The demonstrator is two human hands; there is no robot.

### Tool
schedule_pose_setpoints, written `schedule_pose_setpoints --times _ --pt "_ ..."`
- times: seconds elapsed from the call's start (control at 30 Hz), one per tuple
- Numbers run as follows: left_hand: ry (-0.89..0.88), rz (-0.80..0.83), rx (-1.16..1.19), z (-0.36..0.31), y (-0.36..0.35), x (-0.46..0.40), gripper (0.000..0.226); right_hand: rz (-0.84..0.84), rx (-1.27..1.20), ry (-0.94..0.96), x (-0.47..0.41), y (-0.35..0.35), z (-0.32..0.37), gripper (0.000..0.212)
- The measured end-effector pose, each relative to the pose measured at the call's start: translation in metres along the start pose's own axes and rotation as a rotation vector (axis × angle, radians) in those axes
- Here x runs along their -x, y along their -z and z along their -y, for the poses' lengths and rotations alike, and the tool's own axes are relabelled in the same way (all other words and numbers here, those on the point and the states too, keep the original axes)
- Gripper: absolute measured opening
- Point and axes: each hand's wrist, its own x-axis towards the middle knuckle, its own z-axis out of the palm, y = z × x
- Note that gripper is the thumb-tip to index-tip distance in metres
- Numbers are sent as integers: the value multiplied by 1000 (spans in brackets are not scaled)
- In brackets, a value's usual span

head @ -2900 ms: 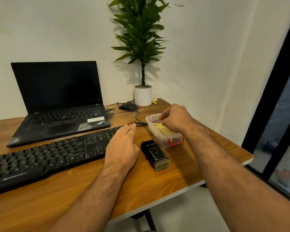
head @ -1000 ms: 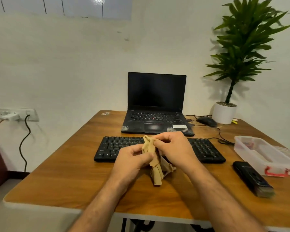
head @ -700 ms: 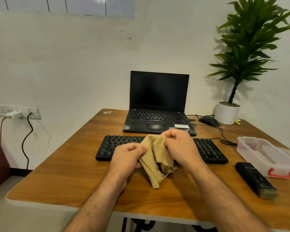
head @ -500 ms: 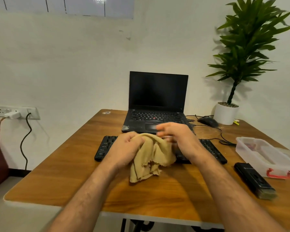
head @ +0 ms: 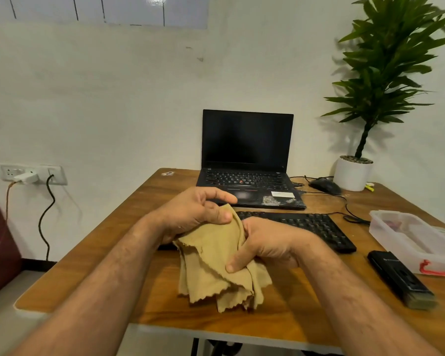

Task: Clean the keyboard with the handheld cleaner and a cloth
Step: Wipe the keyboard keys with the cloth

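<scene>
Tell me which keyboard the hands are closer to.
The separate black keyboard, lying directly behind both hands and the cloth. The laptop, with its built-in keyboard, sits farther back by the wall.

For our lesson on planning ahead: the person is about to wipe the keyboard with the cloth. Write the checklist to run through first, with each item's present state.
1. Cloth in hand: ok, the left hand and right hand both grip it.
2. Cloth folded into a pad: not ok, its edges hang loose.
3. Keyboard within reach: ok, just behind the hands.
4. Keyboard's left end free: cannot tell, hands and cloth hide it.
5. Handheld cleaner out of the way: ok, to the right, beside the plastic box.
</scene>
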Motion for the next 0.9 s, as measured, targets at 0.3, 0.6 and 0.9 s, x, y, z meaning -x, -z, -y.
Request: schedule_pose_setpoints --times 0.3,0.6,0.9 --pt "116 70 595 31 -1 2 93 -252 -365 133 -9 -1 -8 41" --pt "152 140 1057 50 -14 17 91 -290 -820 103 -9 -4 -20 37" --pt "251 -167 909 27 -39 6 54 -402 -787 143 -21 0 -23 40"
